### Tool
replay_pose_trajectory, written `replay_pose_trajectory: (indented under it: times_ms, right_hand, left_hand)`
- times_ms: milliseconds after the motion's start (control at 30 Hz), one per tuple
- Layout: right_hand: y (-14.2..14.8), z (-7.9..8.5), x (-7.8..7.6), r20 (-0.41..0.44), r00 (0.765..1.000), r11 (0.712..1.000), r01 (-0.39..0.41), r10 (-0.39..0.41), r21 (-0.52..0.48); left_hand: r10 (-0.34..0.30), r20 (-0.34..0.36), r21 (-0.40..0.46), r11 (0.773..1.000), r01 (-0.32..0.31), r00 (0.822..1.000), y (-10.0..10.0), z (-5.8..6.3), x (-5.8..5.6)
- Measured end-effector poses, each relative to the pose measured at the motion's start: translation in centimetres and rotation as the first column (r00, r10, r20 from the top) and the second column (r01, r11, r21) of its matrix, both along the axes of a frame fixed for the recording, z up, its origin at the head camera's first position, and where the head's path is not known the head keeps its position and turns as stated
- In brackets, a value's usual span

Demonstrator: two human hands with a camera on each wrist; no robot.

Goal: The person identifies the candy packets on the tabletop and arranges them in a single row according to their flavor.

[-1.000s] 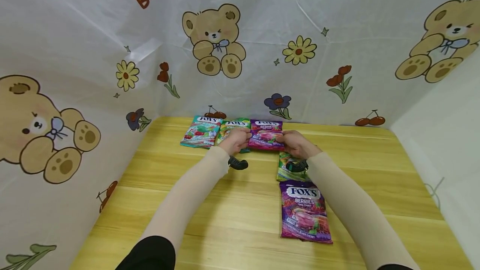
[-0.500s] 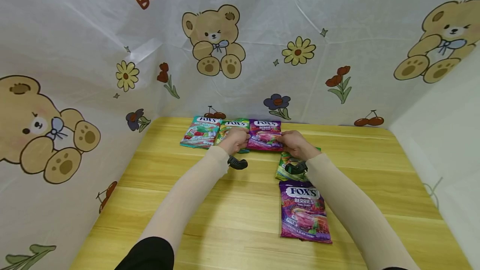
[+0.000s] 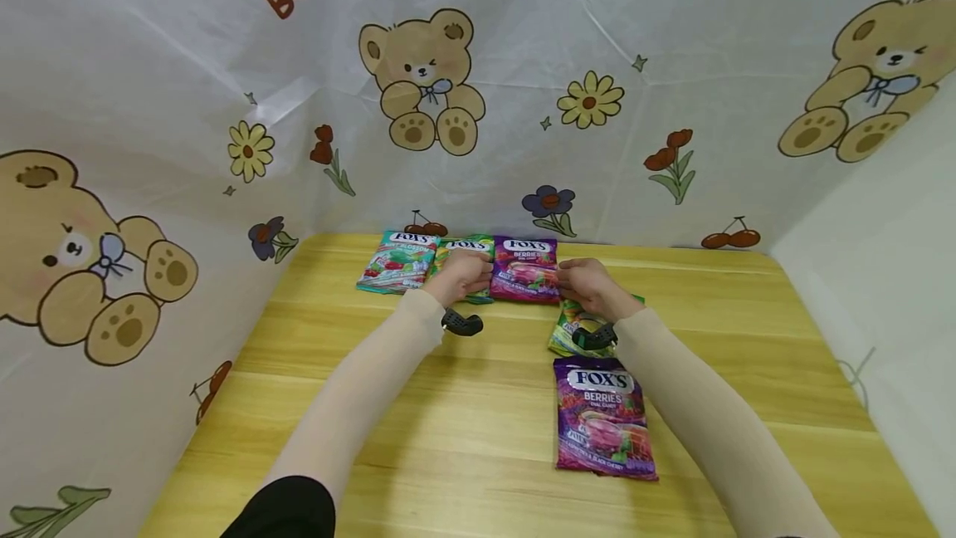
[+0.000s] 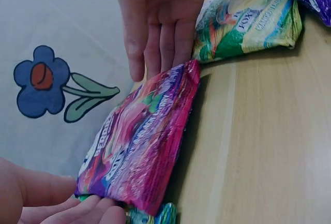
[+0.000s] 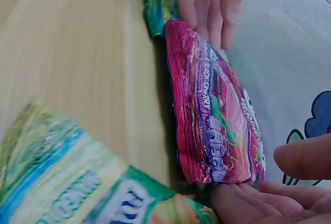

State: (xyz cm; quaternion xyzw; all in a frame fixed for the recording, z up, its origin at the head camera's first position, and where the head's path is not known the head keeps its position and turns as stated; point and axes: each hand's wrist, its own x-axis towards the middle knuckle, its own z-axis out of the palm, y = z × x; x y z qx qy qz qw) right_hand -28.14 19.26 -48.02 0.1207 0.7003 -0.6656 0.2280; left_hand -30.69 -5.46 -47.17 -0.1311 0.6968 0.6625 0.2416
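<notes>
A purple Fox's Berries candy bag (image 3: 525, 271) lies at the back of the table between my hands. My left hand (image 3: 459, 275) is at its left edge, over part of a green Fox's candy bag (image 3: 478, 246). At the opposite edge is my right hand (image 3: 593, 287), its thumb lifted off the bag and its fingers extended in the right wrist view. The left hand's fingers look straight there too, along the bag's far edge. A teal Fox's bag (image 3: 398, 262) lies at the row's left end.
Under my right wrist lies another green-yellow candy bag (image 3: 565, 330), partly covered. Nearer me on the wooden table (image 3: 463, 447) is a second purple Berries bag (image 3: 603, 422). A white bear-print cloth (image 3: 508, 181) hangs behind and to the left.
Both hands have loosened from the purple bag's edges, the left drawing slightly left and the right's fingers straightening. The bag stays in the row; the whole view has shifted a little.
</notes>
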Motion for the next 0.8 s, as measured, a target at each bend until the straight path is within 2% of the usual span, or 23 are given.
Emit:
replay_pose_trajectory:
  times_ms: [133, 300, 533, 800]
  right_hand:
    - [0.2, -0.2, 0.2, -0.049, 0.999, 0.999, -0.019, 0.021, 0.048]
    - [0.5, -0.1, 0.5, -0.066, 0.998, 0.997, -0.015, 0.020, 0.072]
    - [1.2, 0.0, 1.2, -0.053, 0.997, 0.998, -0.045, 0.047, 0.033]
    - [2.5, -0.2, 2.6, -0.069, 0.992, 0.994, -0.104, 0.101, -0.038]
  left_hand:
    - [-0.019, 0.005, 0.020, 1.000, 0.019, 1.000, -0.7, -0.1, 0.2]
    - [-0.026, 0.018, 0.032, 0.999, 0.025, 1.000, -1.2, -0.1, 0.4]
    - [-0.025, 0.005, 0.031, 0.999, 0.025, 1.000, -1.6, -0.9, 1.0]
    - [-0.039, 0.001, 0.056, 0.998, 0.039, 0.999, -2.0, -1.1, 2.4]
